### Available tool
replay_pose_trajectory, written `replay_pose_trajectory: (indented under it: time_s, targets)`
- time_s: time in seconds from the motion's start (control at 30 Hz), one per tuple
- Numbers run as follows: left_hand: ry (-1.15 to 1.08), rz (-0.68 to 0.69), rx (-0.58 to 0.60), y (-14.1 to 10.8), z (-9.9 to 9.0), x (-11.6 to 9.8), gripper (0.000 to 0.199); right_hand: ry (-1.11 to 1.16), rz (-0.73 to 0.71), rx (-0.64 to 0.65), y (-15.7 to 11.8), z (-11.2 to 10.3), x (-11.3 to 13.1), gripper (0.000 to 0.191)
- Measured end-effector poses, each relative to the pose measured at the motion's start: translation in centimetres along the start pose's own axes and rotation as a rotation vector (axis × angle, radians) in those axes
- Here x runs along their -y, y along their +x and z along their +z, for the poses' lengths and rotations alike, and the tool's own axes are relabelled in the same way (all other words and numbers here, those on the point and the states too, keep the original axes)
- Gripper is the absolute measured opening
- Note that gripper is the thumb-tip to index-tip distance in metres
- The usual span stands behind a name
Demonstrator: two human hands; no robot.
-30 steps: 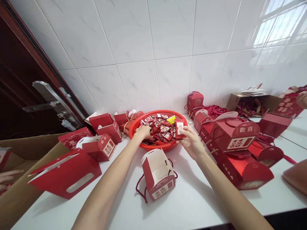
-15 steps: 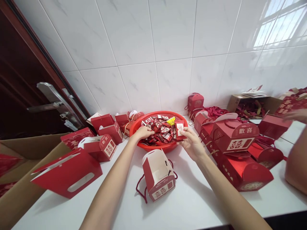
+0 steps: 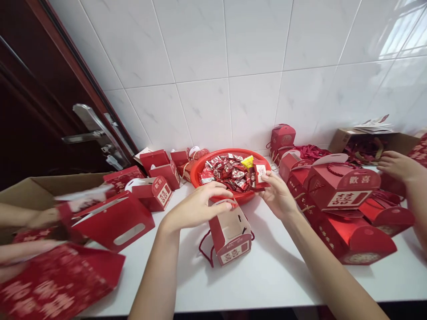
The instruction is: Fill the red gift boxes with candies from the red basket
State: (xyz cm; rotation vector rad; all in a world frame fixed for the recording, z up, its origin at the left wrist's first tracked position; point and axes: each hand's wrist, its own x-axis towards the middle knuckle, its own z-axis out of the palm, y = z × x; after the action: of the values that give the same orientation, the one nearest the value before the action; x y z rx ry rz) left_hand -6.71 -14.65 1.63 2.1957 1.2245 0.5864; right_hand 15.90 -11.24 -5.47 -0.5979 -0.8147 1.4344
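My left hand (image 3: 196, 205) is over the back end of an upright red and cream gift box (image 3: 232, 236), with thumb and fingers apart and nothing clearly visible between them. My right hand (image 3: 278, 195) pinches a small red packet with a white label (image 3: 260, 173) at the right rim of a red plastic basket (image 3: 196, 171). Wrapped candies (image 3: 230, 171) fill the basket, and a yellow wrapper (image 3: 247, 161) lies beside the held packet. Dark red cord handles hang at both sides of the gift box.
Red boxes (image 3: 343, 182) are stacked at the right, before a carton of ribbons (image 3: 367, 144). Another person's hand (image 3: 395, 166) is there. More red boxes (image 3: 160, 193) stand left. Other hands and a red bag (image 3: 56, 284) are near a large carton (image 3: 70, 180).
My left hand has left the candies and moved toward me, over the gift box. My right hand still holds the packet. Other hands and a patterned red bag have appeared at the left.
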Motion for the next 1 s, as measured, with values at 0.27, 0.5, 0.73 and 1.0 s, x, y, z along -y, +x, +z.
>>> replay_pose_trajectory:
  time_s: [0.27,0.5,0.73,1.0]
  targets:
    - [0.065,-0.205,-0.209,-4.0,3.6,1.2,0.037,-0.173,-0.051,0.293,-2.6,3.2,0.3,0.03]
    - [-0.291,-0.214,-0.115,-4.2,2.8,3.3,0.055,-0.903,-0.154,0.549,-4.6,4.5,0.8,0.024]
    - [-0.343,-0.311,-0.133,-4.5,2.8,3.7,0.068,-1.124,-0.27,0.649,-3.8,3.3,1.2,0.023]
    - [-0.392,-0.314,-0.167,-4.7,2.8,3.7,0.058,-1.089,-0.327,0.631,-3.4,2.2,1.9,0.016]
